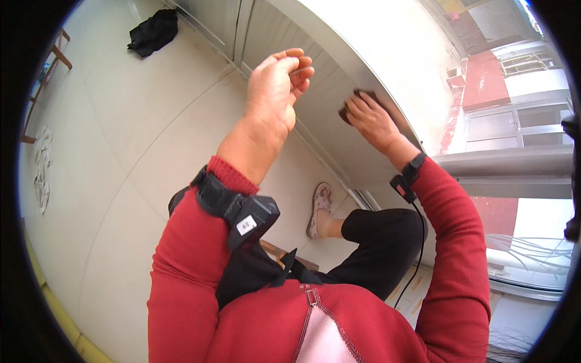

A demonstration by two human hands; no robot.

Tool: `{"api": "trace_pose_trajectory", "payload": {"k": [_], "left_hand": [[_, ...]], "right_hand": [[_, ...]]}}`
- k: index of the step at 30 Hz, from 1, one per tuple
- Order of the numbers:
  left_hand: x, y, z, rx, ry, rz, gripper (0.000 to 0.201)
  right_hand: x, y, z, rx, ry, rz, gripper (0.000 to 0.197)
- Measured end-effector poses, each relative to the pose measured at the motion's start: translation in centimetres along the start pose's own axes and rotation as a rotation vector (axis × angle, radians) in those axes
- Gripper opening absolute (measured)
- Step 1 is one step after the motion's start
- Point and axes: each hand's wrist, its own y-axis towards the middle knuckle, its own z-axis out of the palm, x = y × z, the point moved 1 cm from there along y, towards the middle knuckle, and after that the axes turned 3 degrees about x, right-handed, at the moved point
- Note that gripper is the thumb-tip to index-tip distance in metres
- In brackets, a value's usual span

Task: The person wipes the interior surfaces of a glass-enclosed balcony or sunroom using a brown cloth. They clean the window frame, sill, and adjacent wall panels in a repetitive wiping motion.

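My right hand [374,123] presses a small dark brown cloth [345,115] flat against a grey ribbed panel [330,136], just below its pale top ledge. Most of the cloth is hidden under the fingers. In front of the same panel, my left hand [275,85] is held up in the air, palm turned to the right. Its fingers are loosely curled and apart, with nothing in them, and it touches nothing I can see.
A black cloth [152,32] lies on the pale tiled floor [127,121] at the far left. A whitish rag [42,169] and a wooden chair [59,53] are at the left edge. Windows [520,124] stand to the right. A black cable [416,266] hangs from my right wrist.
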Motion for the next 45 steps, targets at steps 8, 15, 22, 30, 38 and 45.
{"api": "trace_pose_trajectory", "payload": {"k": [8,15,22,30,38,45], "left_hand": [[-1.5,-2.9,-2.8,-0.078,0.020,0.181,0.015],[-5.4,-2.5,-2.8,-0.030,-0.134,0.133,0.016],[-6.2,1.2,-3.6,-0.035,-0.117,0.007,0.016],[-7.0,5.7,-8.1,-0.174,0.103,0.071,0.023],[-8.3,1.6,-9.4,-0.065,-0.048,0.081,0.023],[-9.1,2.0,-9.0,-0.020,0.020,0.103,0.021]], "right_hand": [[1.9,-4.8,0.1,0.187,-0.184,0.052,0.015],[-3.2,8.2,0.3,-0.268,-0.259,0.030,0.029],[7.2,3.4,8.5,0.283,-0.011,-0.174,0.023],[-4.1,15.5,2.2,-0.282,0.183,0.071,0.015],[8.8,4.8,10.2,0.217,0.034,-0.117,0.023],[3.2,14.0,8.2,0.037,0.095,-0.016,0.018]]}}
